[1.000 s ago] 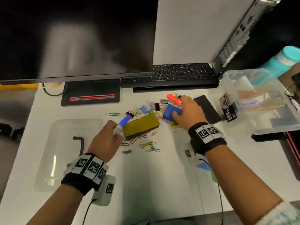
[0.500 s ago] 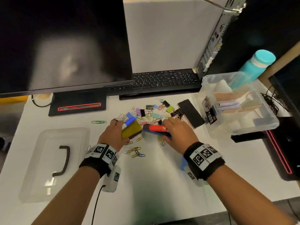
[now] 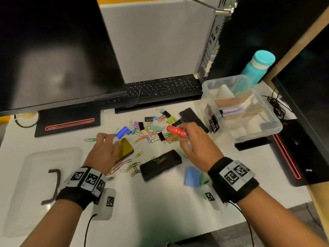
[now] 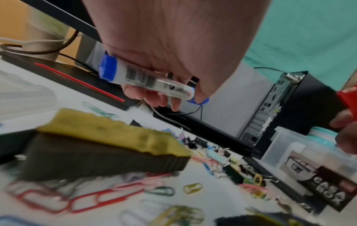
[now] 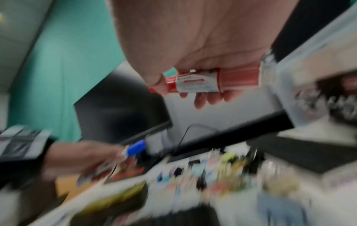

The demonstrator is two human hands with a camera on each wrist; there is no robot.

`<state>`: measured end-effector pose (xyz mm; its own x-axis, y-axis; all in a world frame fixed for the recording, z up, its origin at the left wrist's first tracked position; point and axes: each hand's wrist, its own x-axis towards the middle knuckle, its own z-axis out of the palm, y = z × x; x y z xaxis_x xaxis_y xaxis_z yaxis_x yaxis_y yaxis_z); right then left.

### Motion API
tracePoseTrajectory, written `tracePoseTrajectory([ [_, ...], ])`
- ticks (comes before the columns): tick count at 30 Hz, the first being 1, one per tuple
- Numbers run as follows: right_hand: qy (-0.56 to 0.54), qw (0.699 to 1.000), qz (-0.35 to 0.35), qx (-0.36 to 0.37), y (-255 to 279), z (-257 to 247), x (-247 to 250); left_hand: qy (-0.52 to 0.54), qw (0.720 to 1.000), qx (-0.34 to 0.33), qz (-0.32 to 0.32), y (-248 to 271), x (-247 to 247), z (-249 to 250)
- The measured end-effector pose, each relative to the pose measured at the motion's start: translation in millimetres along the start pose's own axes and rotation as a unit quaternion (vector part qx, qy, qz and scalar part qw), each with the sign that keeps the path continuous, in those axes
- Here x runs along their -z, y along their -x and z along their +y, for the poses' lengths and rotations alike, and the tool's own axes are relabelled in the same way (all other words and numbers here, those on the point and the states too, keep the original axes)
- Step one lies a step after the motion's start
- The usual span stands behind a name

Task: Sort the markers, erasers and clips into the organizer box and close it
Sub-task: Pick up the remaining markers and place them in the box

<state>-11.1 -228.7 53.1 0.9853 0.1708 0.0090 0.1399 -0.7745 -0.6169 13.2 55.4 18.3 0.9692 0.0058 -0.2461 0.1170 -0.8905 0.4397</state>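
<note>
From the head view, the left hand (image 3: 104,152) grips a blue-capped marker (image 3: 122,132) above the yellow eraser (image 3: 124,147); the right hand (image 3: 197,148) grips a red marker (image 3: 177,131), with the open organizer box (image 3: 263,129) just to its right. A black eraser (image 3: 161,164) and scattered clips (image 3: 153,132) lie between the hands.

The left wrist view shows fingers (image 4: 154,97) curled around the marker's barcoded barrel.

The right wrist view, though blurred, shows fingers wrapping the red marker's barrel.
</note>
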Motion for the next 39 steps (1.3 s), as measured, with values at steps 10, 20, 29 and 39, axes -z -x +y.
tracePoseTrajectory([
  [10, 0.191, 0.975, 0.001, -0.112, -54.8, 102.3, 148.2, 0.016, 0.997, -0.059, 0.040, 4.0, -2.3, 70.6],
  [20, 0.230, 0.944, -0.185, -0.147, -74.2, 118.0, 143.2, 0.109, 0.985, -0.129, 0.028, 26.7, -11.5, 108.2],
  [29, 0.197, 0.953, 0.183, -0.139, 1.1, 163.8, 112.3, 0.226, 0.953, -0.195, 0.057, 25.7, 1.2, 187.0],
  [39, 0.157, 0.947, 0.234, -0.153, 13.3, 169.7, 92.6, 0.123, 0.943, -0.309, 0.009, -41.8, -77.0, 300.4],
])
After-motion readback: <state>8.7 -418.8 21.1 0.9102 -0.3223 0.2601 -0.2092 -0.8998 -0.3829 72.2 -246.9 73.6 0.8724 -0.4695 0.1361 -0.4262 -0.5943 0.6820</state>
